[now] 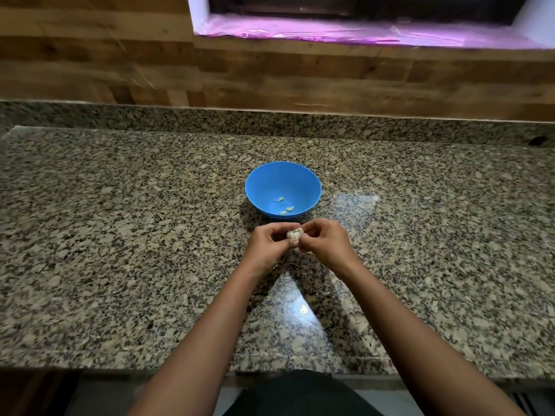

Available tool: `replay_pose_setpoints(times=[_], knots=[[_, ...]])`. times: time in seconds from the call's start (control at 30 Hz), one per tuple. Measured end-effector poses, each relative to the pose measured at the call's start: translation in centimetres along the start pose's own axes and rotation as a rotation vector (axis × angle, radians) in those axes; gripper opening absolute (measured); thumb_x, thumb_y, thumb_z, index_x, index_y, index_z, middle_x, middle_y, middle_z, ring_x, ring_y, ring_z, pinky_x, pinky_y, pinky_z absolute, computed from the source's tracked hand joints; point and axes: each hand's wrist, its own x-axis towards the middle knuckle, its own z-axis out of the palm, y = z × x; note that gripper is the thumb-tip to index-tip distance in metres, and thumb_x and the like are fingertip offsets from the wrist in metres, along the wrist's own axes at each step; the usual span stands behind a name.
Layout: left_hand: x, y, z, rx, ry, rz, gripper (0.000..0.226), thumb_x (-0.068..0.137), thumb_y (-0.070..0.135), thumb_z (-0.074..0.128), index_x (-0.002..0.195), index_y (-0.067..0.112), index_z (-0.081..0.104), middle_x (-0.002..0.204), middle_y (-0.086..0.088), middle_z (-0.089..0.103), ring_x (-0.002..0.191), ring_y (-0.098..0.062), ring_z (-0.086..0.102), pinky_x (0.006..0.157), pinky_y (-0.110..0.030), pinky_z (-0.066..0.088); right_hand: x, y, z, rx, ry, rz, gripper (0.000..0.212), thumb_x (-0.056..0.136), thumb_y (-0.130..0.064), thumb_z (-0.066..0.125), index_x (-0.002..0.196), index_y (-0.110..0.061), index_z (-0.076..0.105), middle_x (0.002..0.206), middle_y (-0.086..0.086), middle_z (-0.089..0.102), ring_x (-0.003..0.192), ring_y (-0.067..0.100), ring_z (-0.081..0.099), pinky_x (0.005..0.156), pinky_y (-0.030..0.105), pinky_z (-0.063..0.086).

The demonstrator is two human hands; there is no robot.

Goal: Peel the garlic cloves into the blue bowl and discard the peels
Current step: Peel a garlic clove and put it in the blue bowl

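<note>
— Three peeled cloves (284,207) lie in the blue bowl (256,187) so far. Where's the garlic now?

— Just on my side of the bowl, above the granite counter (120,235). My left hand (267,246) and right hand (322,243) both pinch the garlic (294,234), fingers curled round it.

— How would you do this well?

— I judge: hold steady with the left, work a clove loose with the right thumb, and strip the skin short of the bowl so only clean cloves drop in.
</note>
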Motion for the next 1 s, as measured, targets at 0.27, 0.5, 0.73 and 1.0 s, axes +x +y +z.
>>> replay_pose_setpoints(times=[0.27, 0.5, 0.73, 1.0], knots=[[0.0, 0.5, -0.3, 0.076, -0.075, 0.003, 0.034, 0.078, -0.013, 0.064, 0.106, 0.005, 0.067, 0.094, -0.006, 0.069, 0.082, -0.01, 0.067, 0.08, -0.028, 0.057, 0.6, -0.1, -0.5, -0.179, -0.012, -0.029, 0.012, 0.081, -0.006, 0.067, 0.093, -0.002, 0.067, 0.075, 0.01, 0.069, 0.061, 0.014, 0.065, 0.054, 0.021, 0.051], [0.3, 0.2, -0.8, 0.054, -0.057, -0.026, 0.033, 0.081, -0.006, 0.065, 0.113, 0.004, 0.064, 0.098, -0.005, 0.068, 0.089, -0.013, 0.064, 0.082, -0.026, 0.054, 0.8, 0.2, -1.3, 0.173, -0.093, 0.11, 0.01, 0.087, -0.004, 0.063, 0.092, 0.005, 0.062, 0.079, 0.014, 0.067, 0.061, 0.019, 0.066, 0.063, 0.029, 0.058], [1.0, -1.6, -1.3, 0.908, 0.084, 0.043, 0.033, 0.094, 0.017, 0.053, 0.126, 0.011, 0.057, 0.123, -0.012, 0.052, 0.112, -0.022, 0.05, 0.095, -0.027, 0.039, 0.3, 0.6, -0.8, 0.489, -0.11, 0.321, 0.007, 0.09, 0.004, 0.053, 0.087, 0.008, 0.058, 0.08, 0.016, 0.059, 0.055, 0.016, 0.061, 0.053, 0.019, 0.054], [0.6, -0.5, -0.3, 0.371, 0.146, 0.04, 0.033, 0.088, 0.022, 0.064, 0.118, 0.008, 0.064, 0.111, -0.005, 0.066, 0.097, -0.018, 0.062, 0.089, -0.033, 0.051, 0.1, 0.2, -0.9, 0.632, -0.175, 0.318, 0.007, 0.089, 0.007, 0.052, 0.09, 0.007, 0.059, 0.078, 0.015, 0.063, 0.057, 0.016, 0.063, 0.058, 0.02, 0.056]])
